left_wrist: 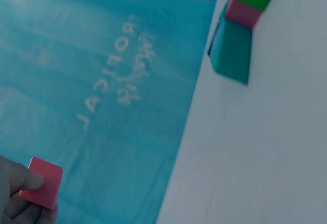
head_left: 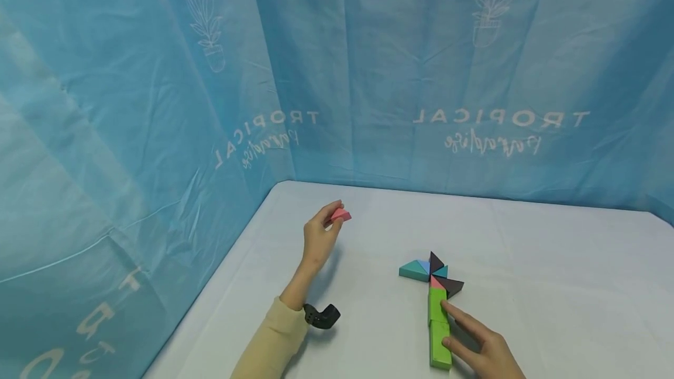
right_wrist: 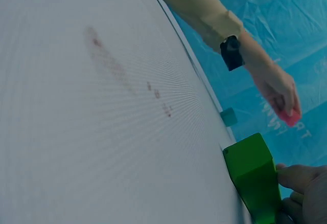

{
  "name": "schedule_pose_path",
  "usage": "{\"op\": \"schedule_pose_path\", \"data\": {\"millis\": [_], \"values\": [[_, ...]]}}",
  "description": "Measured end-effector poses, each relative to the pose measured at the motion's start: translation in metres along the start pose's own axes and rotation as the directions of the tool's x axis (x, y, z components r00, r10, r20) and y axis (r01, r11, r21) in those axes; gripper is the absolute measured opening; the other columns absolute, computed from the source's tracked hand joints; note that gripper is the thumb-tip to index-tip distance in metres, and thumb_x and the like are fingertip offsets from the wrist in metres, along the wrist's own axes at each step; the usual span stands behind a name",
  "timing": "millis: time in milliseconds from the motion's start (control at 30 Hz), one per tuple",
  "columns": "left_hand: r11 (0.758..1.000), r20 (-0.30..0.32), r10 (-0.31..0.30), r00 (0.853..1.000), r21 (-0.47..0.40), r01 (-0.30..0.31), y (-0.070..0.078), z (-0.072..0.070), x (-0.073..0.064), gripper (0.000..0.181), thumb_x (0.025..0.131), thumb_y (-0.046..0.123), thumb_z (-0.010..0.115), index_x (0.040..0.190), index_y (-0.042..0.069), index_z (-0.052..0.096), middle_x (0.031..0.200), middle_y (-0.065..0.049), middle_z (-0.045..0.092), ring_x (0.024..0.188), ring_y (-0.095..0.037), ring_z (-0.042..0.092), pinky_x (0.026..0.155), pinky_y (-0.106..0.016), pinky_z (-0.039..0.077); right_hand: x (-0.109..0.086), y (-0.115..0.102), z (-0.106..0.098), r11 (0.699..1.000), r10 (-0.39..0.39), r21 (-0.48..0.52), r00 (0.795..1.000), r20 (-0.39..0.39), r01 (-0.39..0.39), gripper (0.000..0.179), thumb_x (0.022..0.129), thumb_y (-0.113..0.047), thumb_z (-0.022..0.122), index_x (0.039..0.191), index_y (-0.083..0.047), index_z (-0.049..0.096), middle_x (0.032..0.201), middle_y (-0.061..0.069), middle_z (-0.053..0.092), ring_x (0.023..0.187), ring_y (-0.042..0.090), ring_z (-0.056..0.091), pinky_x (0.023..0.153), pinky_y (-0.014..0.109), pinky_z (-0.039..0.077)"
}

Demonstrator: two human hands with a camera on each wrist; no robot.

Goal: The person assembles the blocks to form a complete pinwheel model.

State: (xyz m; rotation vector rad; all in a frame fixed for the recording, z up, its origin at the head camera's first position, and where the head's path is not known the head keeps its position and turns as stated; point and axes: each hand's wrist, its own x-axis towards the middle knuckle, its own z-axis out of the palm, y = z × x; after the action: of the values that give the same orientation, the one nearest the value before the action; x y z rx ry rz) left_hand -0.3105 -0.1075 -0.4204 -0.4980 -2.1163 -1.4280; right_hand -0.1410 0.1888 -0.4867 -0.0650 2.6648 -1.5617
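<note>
My left hand [head_left: 320,238] is raised over the far left of the white table and pinches a pink triangular block [head_left: 341,214] between thumb and fingers. The left wrist view shows the thumb flat on this pink block [left_wrist: 46,183]. My right hand [head_left: 487,347] touches the right side of two green rectangular blocks [head_left: 439,344], which lie end to end. Its index finger reaches the upper one, its thumb the lower. Beyond the green blocks, a small pink triangle [head_left: 436,283], dark triangles [head_left: 453,286], blue triangles [head_left: 442,272] and a teal triangle [head_left: 413,270] fan out like a pinwheel.
Blue printed cloth [head_left: 421,75] hangs behind the table and along its left side. The white tabletop [head_left: 568,285] stretches around the blocks. A black wrist camera [head_left: 322,316] sticks out from the left wrist, close over the table.
</note>
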Motion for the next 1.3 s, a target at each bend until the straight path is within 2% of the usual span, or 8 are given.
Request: {"op": "schedule_pose_path", "data": {"millis": [100,233,333,467,567,800,1100,1300], "values": [[0.997,0.032,0.051,0.998,-0.058,-0.049,0.015,0.005,0.0,0.035,0.087,-0.006,0.062,0.122,-0.005,0.059,0.116,-0.015,0.064,0.103,-0.027,0.062,0.091,-0.036,0.048,0.0,0.0,0.0,1.0,-0.014,0.002,1.0,-0.005,0.014,0.065,0.079,-0.045,0.072,0.135,-0.018,0.053,0.136,-0.002,0.051,0.129,0.026,0.042,0.1,0.046,0.039],[0.99,0.094,0.083,0.992,-0.118,-0.072,0.05,0.006,-0.003,0.035,0.087,-0.01,0.061,0.121,-0.01,0.057,0.116,-0.021,0.062,0.103,-0.032,0.062,0.091,-0.041,0.047,0.001,0.002,0.0,1.0,-0.009,0.006,1.0,-0.004,0.009,0.064,0.079,-0.045,0.072,0.135,-0.018,0.054,0.135,-0.003,0.052,0.128,0.025,0.042,0.1,0.046,0.039],[0.986,0.148,0.109,0.983,-0.139,-0.089,0.058,0.01,-0.007,0.035,0.088,-0.006,0.061,0.122,-0.009,0.057,0.117,-0.02,0.062,0.105,-0.029,0.061,0.092,-0.039,0.047,0.001,0.002,0.001,1.0,0.016,0.013,1.0,0.013,-0.016,0.065,0.079,-0.045,0.072,0.136,-0.019,0.053,0.137,0.0,0.051,0.129,0.029,0.041,0.099,0.049,0.039],[0.981,0.192,0.154,0.969,-0.143,-0.128,0.048,0.023,-0.01,0.036,0.09,0.003,0.063,0.126,0.002,0.058,0.119,-0.009,0.064,0.105,-0.019,0.062,0.091,-0.032,0.048,0.001,-0.001,0.002,0.999,0.023,0.027,0.999,0.021,-0.024,0.065,0.08,-0.044,0.072,0.136,-0.018,0.053,0.137,0.003,0.05,0.129,0.033,0.04,0.099,0.051,0.039],[0.979,0.222,0.176,0.959,-0.137,-0.148,0.054,0.028,-0.01,0.037,0.089,0.004,0.064,0.126,0.004,0.059,0.118,-0.006,0.064,0.102,-0.017,0.062,0.088,-0.03,0.049,0.001,-0.002,0.002,1.0,0.017,0.026,1.0,0.017,-0.018,0.064,0.08,-0.044,0.072,0.136,-0.018,0.053,0.137,0.002,0.051,0.129,0.032,0.041,0.099,0.051,0.039],[0.973,0.267,0.228,0.937,-0.1,-0.208,0.059,0.042,-0.015,0.035,0.086,0.003,0.069,0.12,0.0,0.061,0.114,-0.01,0.065,0.095,-0.02,0.063,0.081,-0.031,0.053,0.002,-0.001,0.001,1.0,0.007,0.023,1.0,0.017,-0.007,0.064,0.081,-0.042,0.072,0.136,-0.018,0.053,0.137,0.002,0.051,0.129,0.033,0.04,0.098,0.052,0.039],[0.968,0.308,0.24,0.921,-0.145,-0.204,0.096,0.04,-0.022,0.032,0.084,-0.009,0.065,0.116,-0.009,0.06,0.11,-0.021,0.064,0.095,-0.031,0.063,0.085,-0.035,0.052,0.003,-0.003,0.0,1.0,0.02,0.006,1.0,0.012,-0.02,0.064,0.081,-0.042,0.072,0.136,-0.015,0.053,0.137,0.005,0.051,0.129,0.034,0.041,0.097,0.053,0.04],[0.976,0.336,0.204,0.919,-0.138,-0.166,0.093,0.044,-0.027,0.032,0.084,-0.006,0.066,0.116,-0.007,0.062,0.109,-0.02,0.066,0.092,-0.03,0.064,0.083,-0.037,0.052,0.003,-0.004,0.001,0.999,0.048,-0.003,0.999,0.018,-0.048,0.065,0.081,-0.042,0.072,0.137,-0.014,0.052,0.137,0.006,0.05,0.129,0.036,0.04,0.096,0.055,0.04]]}}
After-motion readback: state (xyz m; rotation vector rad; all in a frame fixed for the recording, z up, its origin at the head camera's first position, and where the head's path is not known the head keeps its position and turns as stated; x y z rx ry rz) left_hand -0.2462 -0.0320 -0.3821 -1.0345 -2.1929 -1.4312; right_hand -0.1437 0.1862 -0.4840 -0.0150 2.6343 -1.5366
